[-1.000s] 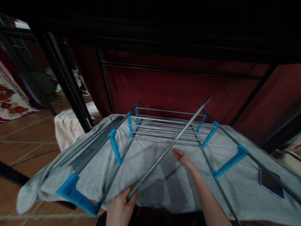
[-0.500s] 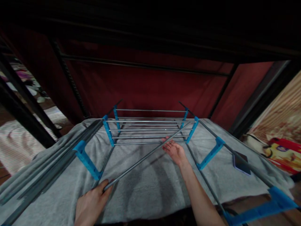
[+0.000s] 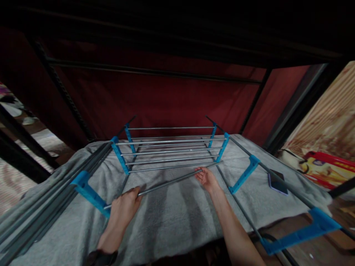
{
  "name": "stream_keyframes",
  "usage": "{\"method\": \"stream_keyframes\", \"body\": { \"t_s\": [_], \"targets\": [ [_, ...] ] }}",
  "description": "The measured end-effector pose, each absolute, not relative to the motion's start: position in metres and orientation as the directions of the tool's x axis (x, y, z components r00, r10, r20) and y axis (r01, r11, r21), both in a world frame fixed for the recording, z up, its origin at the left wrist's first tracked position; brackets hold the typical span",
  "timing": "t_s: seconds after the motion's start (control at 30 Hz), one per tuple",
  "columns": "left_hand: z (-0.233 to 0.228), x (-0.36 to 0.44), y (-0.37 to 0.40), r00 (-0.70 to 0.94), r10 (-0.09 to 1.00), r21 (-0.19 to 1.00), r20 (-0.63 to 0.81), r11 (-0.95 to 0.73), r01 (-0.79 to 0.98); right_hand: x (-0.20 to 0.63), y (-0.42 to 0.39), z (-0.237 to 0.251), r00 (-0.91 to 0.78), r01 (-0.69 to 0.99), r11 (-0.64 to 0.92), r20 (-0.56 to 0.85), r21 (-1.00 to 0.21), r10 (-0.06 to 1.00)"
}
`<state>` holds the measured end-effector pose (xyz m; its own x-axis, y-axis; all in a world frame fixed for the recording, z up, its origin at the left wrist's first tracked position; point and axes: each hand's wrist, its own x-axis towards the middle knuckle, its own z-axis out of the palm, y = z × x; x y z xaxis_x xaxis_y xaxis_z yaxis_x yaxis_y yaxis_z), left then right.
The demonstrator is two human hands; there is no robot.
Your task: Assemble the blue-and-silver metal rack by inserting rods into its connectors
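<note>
My left hand is closed around a thin grey metal rod. One rod end sticks out to the left, close to the lower end of a blue plastic bracket; I cannot tell if they touch. Farther along the rod, my right hand has its fingers loosely curled against it, palm turned up. The rod's far end lies near the foot of another blue bracket. Behind both hands stands the rack's assembled part, with several parallel metal rods running between blue brackets.
A grey blanket lies under the rack. Several loose metal tubes are at the left. On the right are two more blue brackets, a phone and a red and yellow package. A dark red cloth hangs behind.
The rod has swung from a steep diagonal to a flatter angle, its far end lowered. My left hand moved up and right along it, leaving the near end exposed. The view shifted slightly.
</note>
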<state>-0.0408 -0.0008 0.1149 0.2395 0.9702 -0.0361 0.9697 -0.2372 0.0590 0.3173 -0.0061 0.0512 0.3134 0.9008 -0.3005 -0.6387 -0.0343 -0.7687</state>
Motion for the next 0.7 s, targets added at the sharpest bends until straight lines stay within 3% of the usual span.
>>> {"method": "stream_keyframes", "body": {
  "t_s": [0.13, 0.37, 0.57, 0.7],
  "targets": [
    [0.095, -0.030, 0.011, 0.304, 0.953, 0.122, 0.013, -0.303, 0.945, 0.321, -0.014, 0.041, 0.356, -0.636, -0.061, -0.363, -0.769, 0.861],
    [0.076, -0.006, 0.014, 0.476, 0.876, 0.254, -0.080, -0.444, 0.859, 0.321, -0.032, 0.035, 0.361, -0.644, -0.091, -0.407, -0.760, 0.839],
    [0.078, 0.005, 0.015, 0.534, 0.844, 0.366, -0.053, -0.481, 0.797, 0.318, -0.027, 0.035, 0.385, -0.646, -0.070, -0.404, -0.760, 0.830],
    [0.073, -0.005, 0.020, 0.536, 0.843, 0.381, -0.036, -0.485, 0.788, 0.326, -0.025, 0.032, 0.420, -0.634, -0.041, -0.388, -0.773, 0.820]
  ]
}}
